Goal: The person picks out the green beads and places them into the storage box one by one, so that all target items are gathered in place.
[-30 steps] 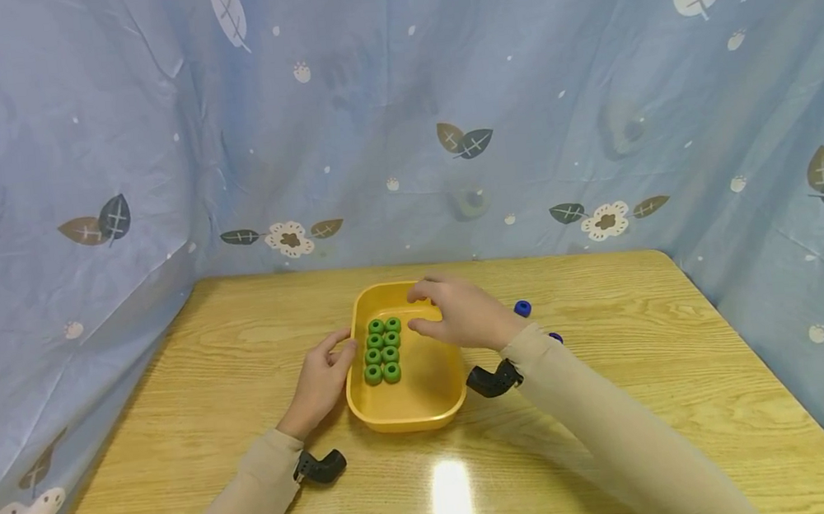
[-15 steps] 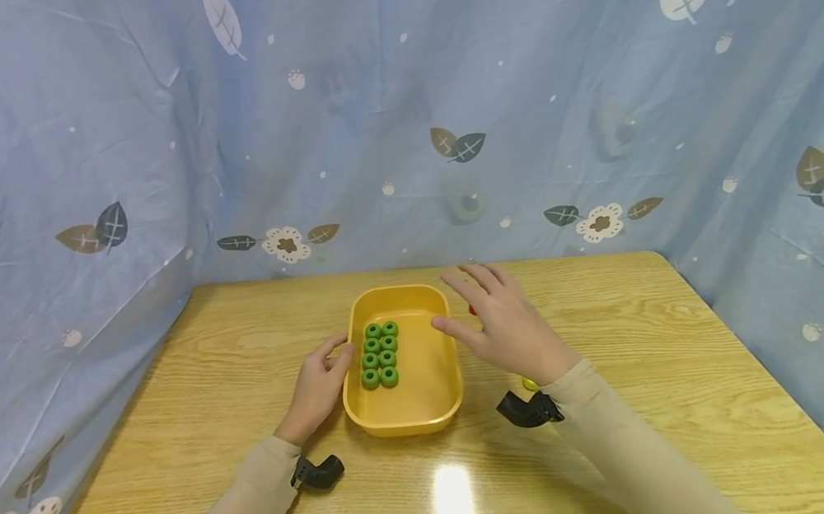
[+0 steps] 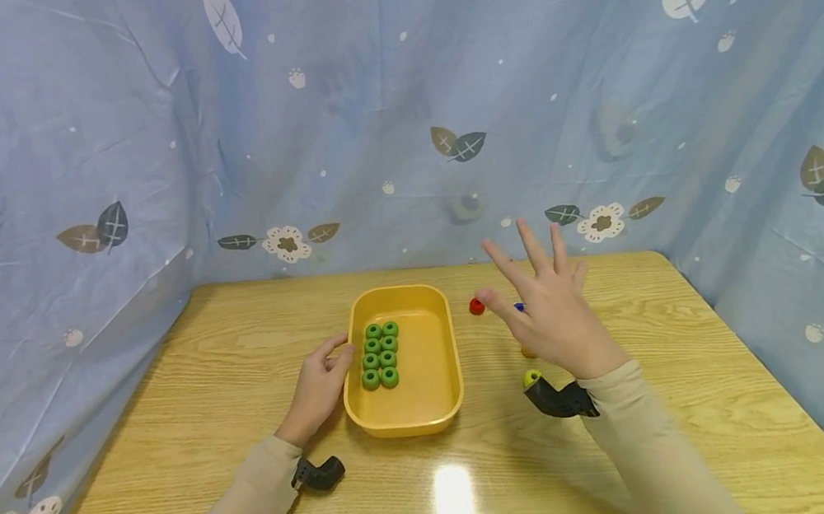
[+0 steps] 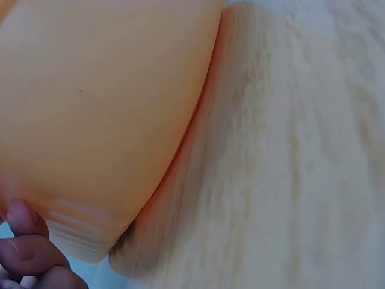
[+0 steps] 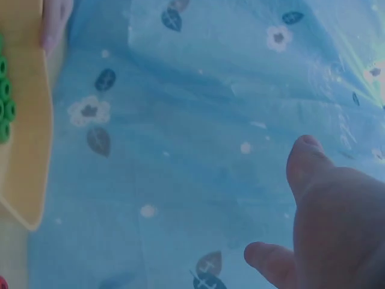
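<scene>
My left hand (image 3: 318, 388) rests against the outer left wall of a yellow plastic tray (image 3: 427, 409); its fingertips (image 4: 27, 253) touch that wall in the left wrist view. Inside the tray, along its left side, several green beads (image 3: 388, 358) with holes stand in two columns. To the right of the tray my right hand (image 3: 556, 322) is raised with its fingers spread, holding nothing. It hangs over a few loose beads and partly covers them: a blue bead (image 3: 519, 307) and an orange bead (image 3: 529, 352). A red bead (image 3: 476, 306) shows left of its thumb.
A yellow bead (image 3: 532, 378) lies by the black camera mount (image 3: 560, 400) on the right wrist. The wooden table (image 3: 241, 340) ends at a blue patterned curtain (image 3: 370, 129) at the back and sides. Another black mount (image 3: 319, 473) is on the left wrist.
My right hand has moved out of the tray to the right and up, spreading its fingers and uncovering the red and yellow beads. The left hand stays at the tray.
</scene>
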The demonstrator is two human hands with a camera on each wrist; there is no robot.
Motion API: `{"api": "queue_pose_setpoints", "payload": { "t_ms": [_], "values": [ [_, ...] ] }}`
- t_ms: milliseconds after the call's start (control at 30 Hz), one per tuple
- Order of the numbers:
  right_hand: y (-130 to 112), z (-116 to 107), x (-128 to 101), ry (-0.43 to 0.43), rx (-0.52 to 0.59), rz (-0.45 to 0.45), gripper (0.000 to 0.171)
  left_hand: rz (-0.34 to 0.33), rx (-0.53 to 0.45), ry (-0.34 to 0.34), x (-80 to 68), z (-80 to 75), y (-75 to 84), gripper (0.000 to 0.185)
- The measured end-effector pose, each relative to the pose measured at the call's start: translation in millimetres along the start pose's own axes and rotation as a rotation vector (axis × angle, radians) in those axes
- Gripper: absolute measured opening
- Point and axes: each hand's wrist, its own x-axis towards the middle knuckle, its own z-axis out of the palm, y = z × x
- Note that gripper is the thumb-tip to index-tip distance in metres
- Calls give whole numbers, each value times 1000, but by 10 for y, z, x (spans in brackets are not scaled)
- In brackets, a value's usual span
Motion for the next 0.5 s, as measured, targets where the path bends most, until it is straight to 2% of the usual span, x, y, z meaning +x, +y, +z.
{"api": "queue_pose_setpoints", "payload": {
  "t_ms": [200,500],
  "values": [
    [56,-47,7,-1,-3,34,70,11,10,6,-11,-15,29,50],
    [37,-17,-4,-25,0,45,72,-8,17,-2,-25,-34,27,52]
  ]
}}
